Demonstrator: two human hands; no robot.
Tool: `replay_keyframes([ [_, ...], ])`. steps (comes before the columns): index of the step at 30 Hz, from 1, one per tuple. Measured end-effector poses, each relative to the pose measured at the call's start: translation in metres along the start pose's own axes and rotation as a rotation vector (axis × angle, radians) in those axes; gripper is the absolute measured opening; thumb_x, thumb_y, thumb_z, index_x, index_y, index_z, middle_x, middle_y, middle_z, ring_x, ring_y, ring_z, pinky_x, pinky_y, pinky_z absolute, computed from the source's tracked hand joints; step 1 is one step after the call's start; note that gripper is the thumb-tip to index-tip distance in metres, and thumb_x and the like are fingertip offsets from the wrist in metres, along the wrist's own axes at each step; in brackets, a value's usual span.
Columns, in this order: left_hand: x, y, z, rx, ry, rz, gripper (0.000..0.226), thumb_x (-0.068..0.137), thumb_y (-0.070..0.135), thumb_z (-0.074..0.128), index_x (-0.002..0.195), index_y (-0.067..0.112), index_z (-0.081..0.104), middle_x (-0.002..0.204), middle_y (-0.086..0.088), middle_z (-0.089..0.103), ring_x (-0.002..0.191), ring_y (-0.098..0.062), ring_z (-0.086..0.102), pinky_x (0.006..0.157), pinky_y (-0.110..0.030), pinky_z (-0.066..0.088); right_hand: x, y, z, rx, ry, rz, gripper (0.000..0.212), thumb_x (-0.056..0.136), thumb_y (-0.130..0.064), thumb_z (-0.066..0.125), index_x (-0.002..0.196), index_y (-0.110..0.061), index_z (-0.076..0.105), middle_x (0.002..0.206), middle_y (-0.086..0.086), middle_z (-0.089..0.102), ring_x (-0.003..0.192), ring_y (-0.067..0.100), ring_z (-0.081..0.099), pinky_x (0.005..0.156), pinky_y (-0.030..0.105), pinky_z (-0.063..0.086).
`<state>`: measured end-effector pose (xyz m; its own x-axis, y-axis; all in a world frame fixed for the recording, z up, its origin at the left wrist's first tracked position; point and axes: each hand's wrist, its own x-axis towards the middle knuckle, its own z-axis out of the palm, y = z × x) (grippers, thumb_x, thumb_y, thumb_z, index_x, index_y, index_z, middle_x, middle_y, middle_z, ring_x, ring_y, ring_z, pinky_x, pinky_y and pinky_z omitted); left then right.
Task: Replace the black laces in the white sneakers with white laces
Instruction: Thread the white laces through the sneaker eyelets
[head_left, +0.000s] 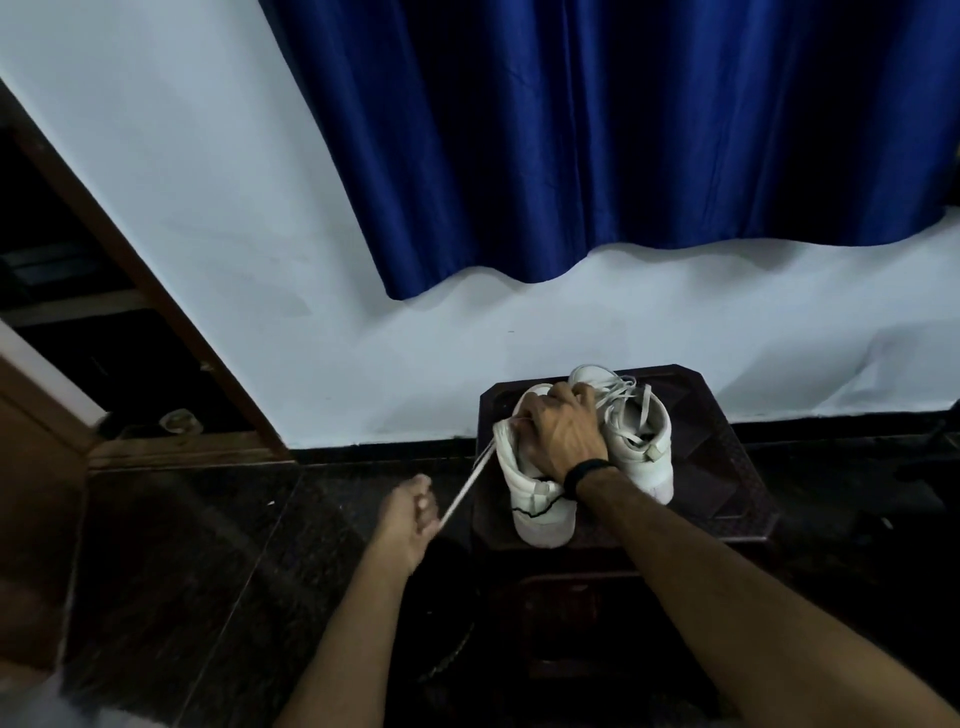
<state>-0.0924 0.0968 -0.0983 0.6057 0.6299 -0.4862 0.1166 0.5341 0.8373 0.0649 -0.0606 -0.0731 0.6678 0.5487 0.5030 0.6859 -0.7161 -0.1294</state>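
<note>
While both of my hands are occupied, the items stand as follows.

Item one: a dark brown carved wooden stool (727, 467), set against the pale wall, bearing a pair of white leather sneakers side by side.

Item two: the left white sneaker (540, 514), heel toward me, a thin black wavy line across its heel. A flat white lace (467, 486) runs from its upper eyelets, taut and slanting down to the left, off the edge of the stool.

Item three: my left hand (410, 512), held out beside the stool over the dark floor, fingers curled into a fist around the free end of that white lace.

Item four: my right hand (563, 434), a black band (589, 473) on the wrist, laid over the top of the left sneaker with fingers curled down onto its tongue and eyelet area, gripping the shoe. Exactly what the fingertips pinch I cannot tell.

Item five: the right white sneaker (639, 436), touching the left one, already threaded with a white lace whose loose ends lie tangled over its opening.

Item six: a deep blue satin curtain (597, 145) hanging on the wall above the stool.

Item seven: a brown wooden door frame (140, 291) at the far left, with dark speckled stone floor (208, 571) below.
</note>
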Motion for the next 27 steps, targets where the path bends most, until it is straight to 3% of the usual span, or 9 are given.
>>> replay_keyframes([
  [3, -0.013, -0.009, 0.011, 0.660, -0.041, 0.112, 0.032, 0.098, 0.039, 0.058, 0.079, 0.015, 0.067, 0.048, 0.006, 0.052, 0.034, -0.005, 0.041, 0.036, -0.014, 0.026, 0.000, 0.001, 0.002, -0.006, -0.030, -0.006, 0.016, 0.073, -0.037, 0.064, 0.079, -0.023, 0.058, 0.072, -0.003, 0.068, 0.092, 0.024, 0.055, 0.086, 0.044, 0.028],
  [5, -0.010, -0.011, 0.026, 0.873, -0.062, 0.271, 0.036, 0.095, 0.046, 0.058, 0.085, 0.015, 0.074, 0.070, 0.003, 0.068, 0.067, -0.011, 0.065, 0.057, -0.023, 0.046, 0.000, 0.001, 0.002, -0.020, -0.052, -0.007, 0.017, 0.073, -0.037, 0.063, 0.080, -0.023, 0.058, 0.074, -0.003, 0.069, 0.093, 0.024, 0.055, 0.086, 0.044, 0.028],
  [7, -0.003, -0.012, 0.040, 1.033, -0.008, 0.391, 0.039, 0.092, 0.053, 0.055, 0.095, 0.020, 0.074, 0.100, 0.000, 0.070, 0.099, -0.020, 0.064, 0.085, -0.034, 0.049, -0.001, 0.002, 0.002, -0.017, -0.055, -0.012, 0.016, 0.072, -0.036, 0.063, 0.080, -0.023, 0.059, 0.075, -0.002, 0.070, 0.092, 0.025, 0.055, 0.085, 0.043, 0.027],
  [10, 0.006, -0.011, 0.061, 0.903, -0.126, 0.367, 0.028, 0.089, 0.048, 0.053, 0.094, 0.029, 0.074, 0.109, 0.004, 0.071, 0.108, -0.019, 0.063, 0.098, -0.043, 0.048, -0.002, 0.003, 0.002, -0.007, -0.041, -0.022, 0.014, 0.073, -0.034, 0.062, 0.080, -0.023, 0.059, 0.076, -0.001, 0.070, 0.090, 0.026, 0.056, 0.083, 0.042, 0.027],
  [14, 0.010, -0.015, 0.072, 0.521, -0.109, 0.400, 0.021, 0.090, 0.025, 0.059, 0.075, 0.023, 0.073, 0.081, 0.001, 0.072, 0.080, -0.015, 0.062, 0.078, -0.033, 0.048, -0.002, 0.003, 0.000, -0.012, -0.015, -0.026, 0.014, 0.074, -0.036, 0.062, 0.077, -0.022, 0.060, 0.072, -0.002, 0.069, 0.087, 0.025, 0.056, 0.079, 0.040, 0.025],
  [17, -0.004, -0.021, 0.060, 0.665, 0.107, 0.381, 0.014, 0.088, 0.020, 0.062, 0.084, 0.020, 0.076, 0.090, -0.004, 0.074, 0.088, -0.023, 0.066, 0.077, -0.029, 0.046, -0.002, 0.003, -0.001, -0.013, -0.014, -0.020, 0.015, 0.073, -0.036, 0.061, 0.077, -0.022, 0.060, 0.071, -0.002, 0.069, 0.086, 0.024, 0.057, 0.078, 0.040, 0.025],
  [19, -0.013, -0.028, 0.040, 0.942, 0.280, 0.247, 0.021, 0.087, 0.025, 0.059, 0.099, 0.023, 0.075, 0.108, -0.005, 0.072, 0.107, -0.027, 0.063, 0.094, -0.033, 0.045, -0.002, 0.003, 0.000, -0.014, -0.022, -0.021, 0.015, 0.071, -0.036, 0.061, 0.077, -0.022, 0.061, 0.071, -0.002, 0.069, 0.086, 0.024, 0.056, 0.078, 0.040, 0.024],
  [23, -0.027, -0.042, 0.000, 1.321, 0.394, 0.001, 0.035, 0.085, 0.040, 0.052, 0.109, 0.023, 0.071, 0.121, -0.003, 0.065, 0.122, -0.024, 0.053, 0.104, -0.045, 0.026, -0.003, 0.005, 0.000, -0.008, -0.019, -0.022, 0.016, 0.072, -0.036, 0.063, 0.077, -0.021, 0.060, 0.072, -0.002, 0.069, 0.087, 0.025, 0.056, 0.077, 0.039, 0.023],
  [27, -0.021, -0.041, -0.001, 1.206, 0.355, 0.417, 0.024, 0.091, 0.022, 0.056, 0.107, 0.031, 0.071, 0.120, 0.000, 0.064, 0.120, -0.023, 0.053, 0.101, -0.041, 0.034, -0.003, 0.004, -0.001, -0.015, -0.022, -0.038, 0.018, 0.073, -0.036, 0.055, 0.080, -0.021, 0.060, 0.074, -0.002, 0.070, 0.088, 0.025, 0.056, 0.078, 0.039, 0.023],
])
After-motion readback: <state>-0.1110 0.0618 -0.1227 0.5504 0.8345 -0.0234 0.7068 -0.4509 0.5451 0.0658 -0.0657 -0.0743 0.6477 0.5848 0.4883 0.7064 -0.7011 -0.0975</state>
